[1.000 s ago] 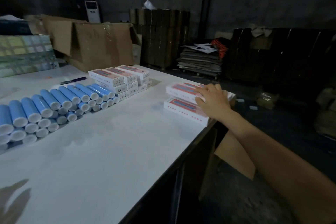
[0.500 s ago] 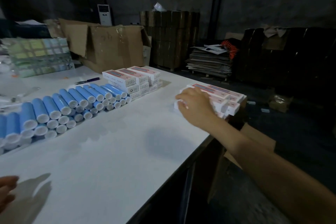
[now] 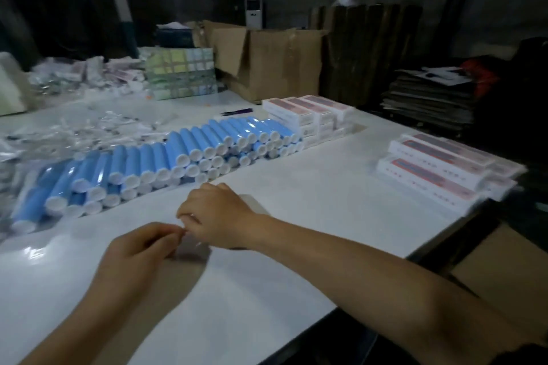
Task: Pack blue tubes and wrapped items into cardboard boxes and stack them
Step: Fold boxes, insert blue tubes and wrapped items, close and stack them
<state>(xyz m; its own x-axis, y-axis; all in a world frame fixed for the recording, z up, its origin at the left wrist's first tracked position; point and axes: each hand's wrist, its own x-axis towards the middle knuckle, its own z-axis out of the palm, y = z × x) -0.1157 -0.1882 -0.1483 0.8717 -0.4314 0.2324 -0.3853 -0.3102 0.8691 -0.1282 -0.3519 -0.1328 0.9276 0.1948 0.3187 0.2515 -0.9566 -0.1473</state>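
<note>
Both my hands meet at lower centre — left hand (image 3: 142, 246) and right hand (image 3: 218, 216) curled, fingertips touching, contents blurred; blue tubes (image 3: 166, 157) lie centre-left, boxes (image 3: 439, 172) stacked right.

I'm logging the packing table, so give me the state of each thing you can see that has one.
Blue tubes with white caps: lying stacked in a row.
White cartons near the edge: closed, stacked.
White cartons behind the tubes: closed, stacked.
Big brown cardboard box: flap open.
Left hand: fingers curled.
Right hand: fingers curled.
</note>
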